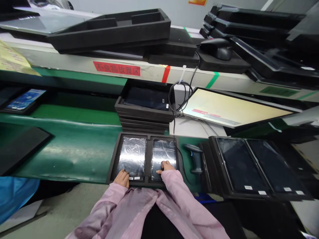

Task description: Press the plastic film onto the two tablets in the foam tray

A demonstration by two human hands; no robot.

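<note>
A black foam tray [149, 156] lies in front of me, with two film-wrapped tablets side by side in its compartments. My left hand [122, 178] is closed over the tray's front left corner, its fingertips by the lower edge of the left tablet [133, 156]. Small white labels sit along that tablet's bottom edge. Over the lower part of the right tablet [161, 151] rests my right hand [166, 166], thumb and fingers apart and touching the shiny film. Part of the right tablet is hidden under this hand.
Behind the tray stands a stack of black trays [146, 114]. A barcode scanner [196, 158] with its cable lies to the right, beside more trays with tablets [249, 166]. A tilted monitor [236, 108] and a shelf [152, 71] with a mouse [216, 48] are further back.
</note>
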